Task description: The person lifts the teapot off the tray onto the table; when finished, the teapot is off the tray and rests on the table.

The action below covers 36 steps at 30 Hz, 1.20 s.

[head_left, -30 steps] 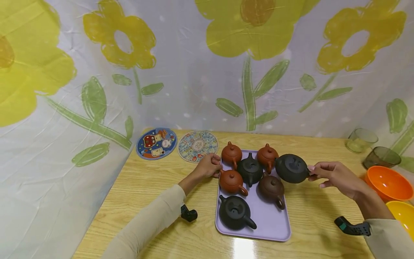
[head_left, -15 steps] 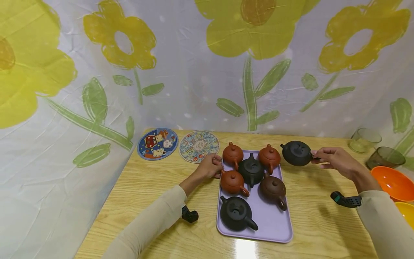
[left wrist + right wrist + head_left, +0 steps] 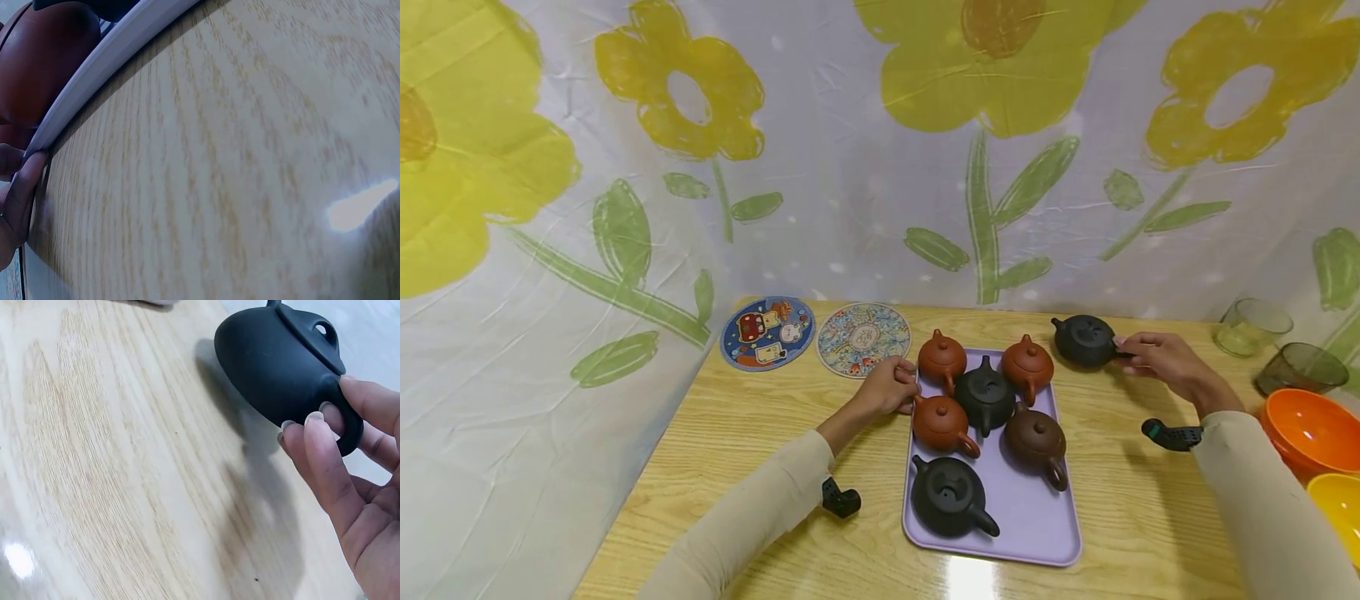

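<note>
The right hand (image 3: pixel 1157 360) had its thumb and fingers clamped on the loop handle (image 3: pixel 354 430) of a black teapot (image 3: pixel 1084 340), which was just off the far right corner of a lilac tray (image 3: pixel 1030 533), spout turned leftward; whether its base touched the wooden table (image 3: pixel 745 408), I could not tell. The left hand (image 3: pixel 883 386) pinched the tray's left edge between thumb and fingers, next to a reddish-brown teapot (image 3: pixel 940 423). That one shared the tray with two more of its colour, a dark brown teapot (image 3: pixel 1033 437) and two other black teapots (image 3: pixel 947 497)
</note>
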### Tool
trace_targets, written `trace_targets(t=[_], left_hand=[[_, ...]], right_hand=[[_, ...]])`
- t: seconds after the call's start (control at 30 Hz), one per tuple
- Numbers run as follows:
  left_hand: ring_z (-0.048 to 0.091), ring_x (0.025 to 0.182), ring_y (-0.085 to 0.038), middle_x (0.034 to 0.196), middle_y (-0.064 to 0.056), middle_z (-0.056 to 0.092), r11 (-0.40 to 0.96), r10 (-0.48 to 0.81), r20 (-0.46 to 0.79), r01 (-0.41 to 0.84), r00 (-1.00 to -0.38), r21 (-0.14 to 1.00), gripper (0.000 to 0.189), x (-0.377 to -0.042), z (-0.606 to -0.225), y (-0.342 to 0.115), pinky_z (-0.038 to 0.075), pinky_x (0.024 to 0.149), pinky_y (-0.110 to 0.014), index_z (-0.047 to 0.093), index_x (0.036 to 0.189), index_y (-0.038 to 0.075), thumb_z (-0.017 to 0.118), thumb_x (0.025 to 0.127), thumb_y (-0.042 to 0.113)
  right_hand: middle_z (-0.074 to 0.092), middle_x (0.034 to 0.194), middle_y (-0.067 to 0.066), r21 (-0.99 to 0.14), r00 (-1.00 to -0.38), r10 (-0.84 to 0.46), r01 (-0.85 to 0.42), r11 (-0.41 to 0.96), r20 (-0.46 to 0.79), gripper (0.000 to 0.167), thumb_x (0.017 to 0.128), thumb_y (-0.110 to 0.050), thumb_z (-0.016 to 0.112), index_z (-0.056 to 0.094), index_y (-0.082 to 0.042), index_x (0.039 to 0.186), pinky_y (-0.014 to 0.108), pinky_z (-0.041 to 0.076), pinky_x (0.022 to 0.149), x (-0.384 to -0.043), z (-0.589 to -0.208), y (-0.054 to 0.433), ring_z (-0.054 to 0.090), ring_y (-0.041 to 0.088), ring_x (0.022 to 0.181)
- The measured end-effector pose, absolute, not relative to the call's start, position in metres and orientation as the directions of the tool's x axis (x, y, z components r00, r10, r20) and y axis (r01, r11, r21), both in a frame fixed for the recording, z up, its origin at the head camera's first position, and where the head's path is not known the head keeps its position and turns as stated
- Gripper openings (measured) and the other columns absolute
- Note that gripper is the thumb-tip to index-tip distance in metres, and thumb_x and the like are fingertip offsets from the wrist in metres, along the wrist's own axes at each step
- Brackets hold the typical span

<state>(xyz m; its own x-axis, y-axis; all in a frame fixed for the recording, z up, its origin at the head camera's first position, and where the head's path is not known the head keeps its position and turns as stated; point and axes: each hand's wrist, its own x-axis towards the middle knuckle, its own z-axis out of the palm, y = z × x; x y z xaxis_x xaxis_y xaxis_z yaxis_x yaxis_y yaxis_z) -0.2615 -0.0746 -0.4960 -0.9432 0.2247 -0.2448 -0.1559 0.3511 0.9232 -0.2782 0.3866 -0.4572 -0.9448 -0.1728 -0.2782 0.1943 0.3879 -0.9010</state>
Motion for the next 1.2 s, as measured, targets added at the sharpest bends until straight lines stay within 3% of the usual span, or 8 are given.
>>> trace_targets(t=[0.37,0.7,1.2], left_hand=[[0.065,0.067,-0.016,0.101,-0.015,0.063,0.354,0.232,-0.239,-0.147,-0.943,0.923,0.032,-0.263,-0.499,-0.074,0.063,0.056,-0.032,0.056,0.121,0.000,0.065,0.091,0.000],[0.065,0.068,-0.016,0.101,-0.015,0.062,0.330,0.238,-0.236,-0.150,-0.942,0.932,0.032,-0.263,-0.498,-0.073,0.063,0.057,-0.032,0.055,0.121,-0.002,0.065,0.091,-0.002],[0.063,0.065,-0.015,0.098,-0.013,0.061,0.344,0.222,-0.223,-0.138,-0.949,0.929,0.030,-0.261,-0.499,-0.074,0.062,0.054,-0.030,0.056,0.119,-0.002,0.063,0.090,-0.003]], right_hand=[[0.063,0.103,-0.011,-0.896,-0.937,-0.142,0.251,0.368,-0.320,0.042,0.104,-0.036,0.054,0.057,-0.003,0.129,0.025,0.062,0.084,-0.287,-0.466,0.384,0.069,0.000,0.092],[0.068,0.091,-0.009,-0.909,-0.935,-0.039,0.332,0.251,-0.353,0.032,0.103,-0.040,0.054,0.057,-0.013,0.121,0.022,0.062,0.078,-0.296,-0.469,0.384,0.070,0.003,0.083],[0.065,0.087,-0.017,-0.917,-0.947,0.034,0.318,0.239,-0.319,0.051,0.104,-0.038,0.052,0.044,-0.002,0.139,0.021,0.062,0.076,-0.299,-0.471,0.380,0.068,0.000,0.079]])
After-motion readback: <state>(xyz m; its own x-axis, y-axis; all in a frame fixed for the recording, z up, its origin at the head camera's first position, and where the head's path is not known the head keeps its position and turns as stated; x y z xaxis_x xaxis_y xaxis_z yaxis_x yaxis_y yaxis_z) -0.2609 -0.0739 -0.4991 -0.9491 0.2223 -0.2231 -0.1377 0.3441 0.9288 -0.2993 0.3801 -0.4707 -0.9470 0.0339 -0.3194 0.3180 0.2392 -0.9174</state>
